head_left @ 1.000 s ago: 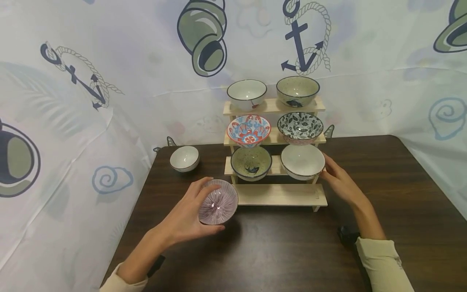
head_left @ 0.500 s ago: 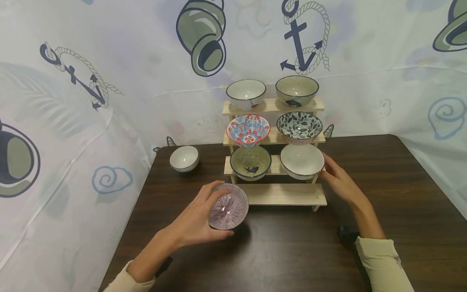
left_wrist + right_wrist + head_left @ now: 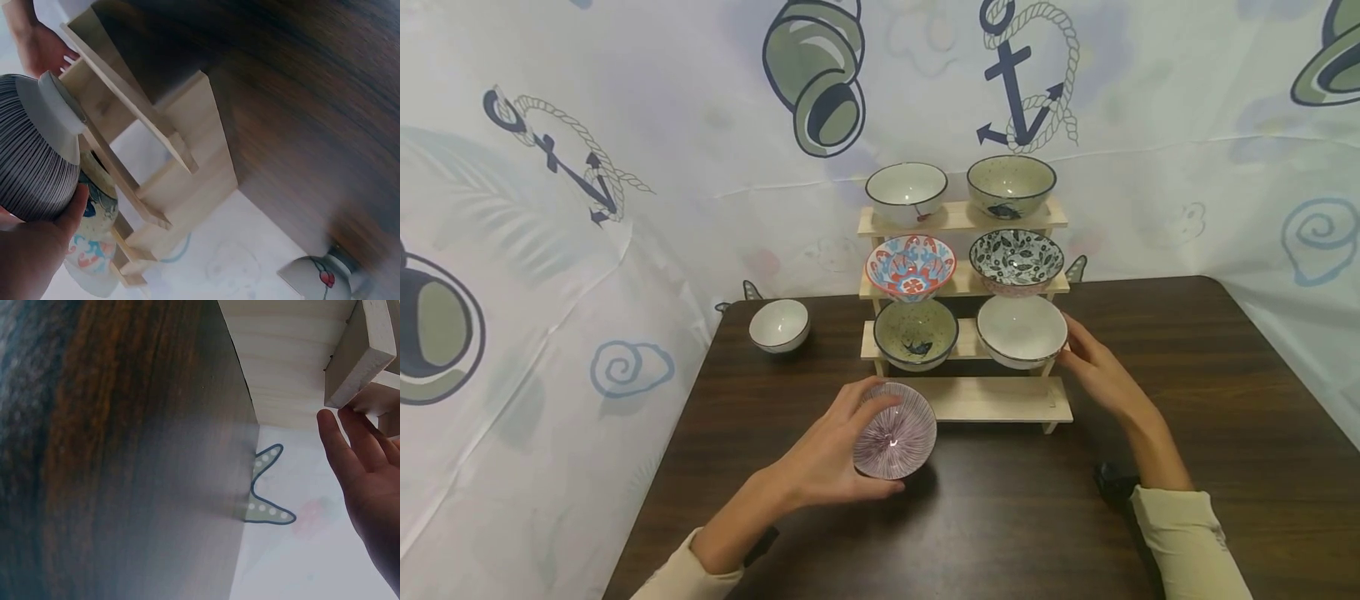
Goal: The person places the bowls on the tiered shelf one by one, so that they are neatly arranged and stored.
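Note:
My left hand (image 3: 823, 458) grips a small bowl with fine purple lines (image 3: 897, 437) by its rim. Its hollow faces up toward me, in front of the lowest step of a wooden tiered rack (image 3: 1000, 402). In the left wrist view the bowl's striped outside (image 3: 37, 162) and pale foot show, with my thumb along its side. At the rack's right end is my right hand (image 3: 1101, 375), close beside a white bowl (image 3: 1022, 329) on the third tier. The right wrist view has its fingers (image 3: 359, 440) extended, tips right at a shelf end.
Above stand a green fish bowl (image 3: 916, 333), a red-blue bowl (image 3: 912, 265), a black leaf-pattern bowl (image 3: 1017, 257), a white bowl (image 3: 907, 185) and another green bowl (image 3: 1011, 179). A small white bowl (image 3: 779, 323) sits at the dark table's (image 3: 1000, 517) back left. Patterned cloth hangs behind.
My left hand has carried the purple-lined bowl rightward and slightly toward me, from the rack's left side to before its lowest step. The right hand has stayed in place.

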Demonstrator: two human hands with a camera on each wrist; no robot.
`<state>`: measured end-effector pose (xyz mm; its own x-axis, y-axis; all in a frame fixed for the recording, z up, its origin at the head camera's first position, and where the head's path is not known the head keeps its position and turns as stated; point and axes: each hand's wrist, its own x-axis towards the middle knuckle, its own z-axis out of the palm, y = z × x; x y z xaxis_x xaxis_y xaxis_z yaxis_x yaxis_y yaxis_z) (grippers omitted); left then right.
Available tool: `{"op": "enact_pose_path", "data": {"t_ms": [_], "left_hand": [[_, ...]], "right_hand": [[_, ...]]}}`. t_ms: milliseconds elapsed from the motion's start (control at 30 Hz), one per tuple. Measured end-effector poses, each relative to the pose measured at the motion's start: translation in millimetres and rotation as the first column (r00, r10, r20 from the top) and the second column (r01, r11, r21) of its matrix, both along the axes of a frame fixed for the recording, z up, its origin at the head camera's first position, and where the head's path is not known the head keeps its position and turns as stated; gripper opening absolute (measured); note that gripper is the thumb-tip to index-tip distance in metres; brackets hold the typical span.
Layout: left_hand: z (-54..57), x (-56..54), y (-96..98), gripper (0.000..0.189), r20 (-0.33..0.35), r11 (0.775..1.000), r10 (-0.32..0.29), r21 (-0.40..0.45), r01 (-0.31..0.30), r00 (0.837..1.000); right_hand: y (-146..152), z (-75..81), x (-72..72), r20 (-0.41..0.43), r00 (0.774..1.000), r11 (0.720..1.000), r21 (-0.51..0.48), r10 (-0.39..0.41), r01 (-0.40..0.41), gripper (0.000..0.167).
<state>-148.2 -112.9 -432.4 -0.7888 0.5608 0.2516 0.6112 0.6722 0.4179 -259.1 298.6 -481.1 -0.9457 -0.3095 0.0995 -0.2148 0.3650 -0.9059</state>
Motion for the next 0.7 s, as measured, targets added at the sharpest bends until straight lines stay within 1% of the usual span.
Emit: {"op": "enact_pose_path", "data": {"t_ms": [133,367,533,700], "left_hand": [[0.5,0.1,5.0,0.096,0.015,1.0,-0.007,-0.002,0.007,1.0],[2.6,-0.5,13.0,0.097,0.009,1.0,-0.031,0.005,0.03,0.999],[1.2,-0.7,19.9,0.097,0.012,0.999,-0.052,0.005,0.052,0.999],[-1.6,-2.3,25.8,0.097,0.01,0.997,-0.073,0.008,0.073,0.997]], "right_hand": [[-1,-0.4,-0.7,-0.003,1.0,1.0,-0.013,0.005,-0.005,0.069],[0,0.4,-0.6,-0.005,1.0,1.0,-0.019,0.005,-0.005,0.069],[-1,0.3,-0.4,-0.001,1.0,1.0,-0.005,-0.009,0.009,0.069],[-1,0.4,0.2,0.001,1.0,1.0,-0.011,-0.005,0.005,0.07]]}}
